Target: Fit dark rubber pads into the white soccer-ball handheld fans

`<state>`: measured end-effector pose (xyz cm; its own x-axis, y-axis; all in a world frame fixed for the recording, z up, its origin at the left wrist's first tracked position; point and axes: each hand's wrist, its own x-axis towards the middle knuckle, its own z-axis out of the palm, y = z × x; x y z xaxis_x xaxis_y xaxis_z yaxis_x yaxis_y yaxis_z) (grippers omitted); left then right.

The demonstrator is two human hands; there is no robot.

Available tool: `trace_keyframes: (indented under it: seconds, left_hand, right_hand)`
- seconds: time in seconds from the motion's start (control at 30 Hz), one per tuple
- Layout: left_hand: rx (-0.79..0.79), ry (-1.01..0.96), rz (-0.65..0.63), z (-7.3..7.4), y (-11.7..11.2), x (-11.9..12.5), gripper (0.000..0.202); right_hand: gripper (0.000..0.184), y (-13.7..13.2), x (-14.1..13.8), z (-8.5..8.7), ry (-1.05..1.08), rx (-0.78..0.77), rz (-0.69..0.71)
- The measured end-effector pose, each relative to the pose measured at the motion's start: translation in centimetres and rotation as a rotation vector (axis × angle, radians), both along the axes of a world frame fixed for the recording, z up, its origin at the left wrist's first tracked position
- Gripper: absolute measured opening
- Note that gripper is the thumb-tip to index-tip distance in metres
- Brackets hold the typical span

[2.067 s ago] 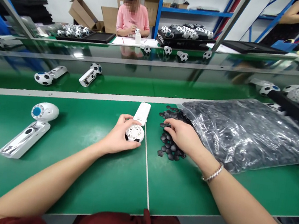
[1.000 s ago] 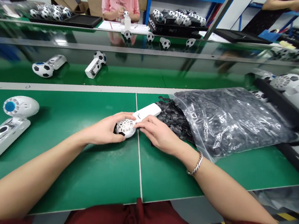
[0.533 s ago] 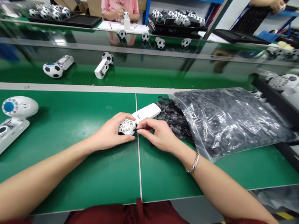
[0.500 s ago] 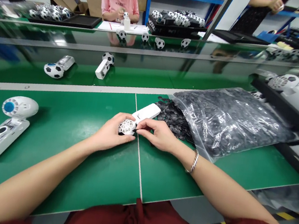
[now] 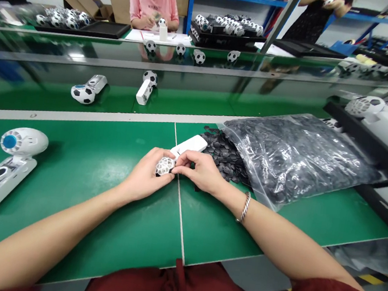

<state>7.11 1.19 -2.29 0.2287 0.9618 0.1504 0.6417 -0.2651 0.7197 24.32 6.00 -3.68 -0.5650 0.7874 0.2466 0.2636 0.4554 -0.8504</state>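
The left hand (image 5: 145, 176) curls its fingers around a white lattice ball (image 5: 165, 166), the right hand (image 5: 199, 171) pinched narrow just beside it.
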Motion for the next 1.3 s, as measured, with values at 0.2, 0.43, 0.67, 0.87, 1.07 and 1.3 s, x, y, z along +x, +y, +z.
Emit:
trace_keyframes:
  seconds: [0.2, 0.43, 0.67, 0.87, 1.07, 1.3]
  left_hand:
    - [0.077, -0.023, -0.003, 0.0, 0.3, 0.3, 0.029]
    - [0.307, 0.069, 0.051, 2.4, 12.1, 1.3, 0.039]
    - [0.305, 0.189, 0.234, 2.6, 18.4, -0.3, 0.064]
    - [0.331, 0.33, 0.366, 2.4, 7.2, -7.7, 0.066]
    - [0.084, 0.54, 0.88, 3.0, -2.4, -19.2, 0.076]
    - [-0.179, 0.414, 0.835, 2.0, -4.3, -21.5, 0.078]
  right_hand:
    - [0.026, 0.4, 0.2, 0.4, -0.02, -0.034, -0.092]
    - [0.013, 1.0, 2.7, 2.0, -0.098, 0.321, -0.213]
    - [0.028, 2.4, 4.1, -0.5, -0.573, 0.575, -0.282]
    - [0.025, 2.5, 5.0, -1.0, -0.889, 0.693, -0.287]
    - [0.019, 2.4, 4.9, -0.3, -0.963, 0.636, -0.246]
    - [0.021, 2.5, 4.4, 0.5, -0.883, 0.617, -0.193]
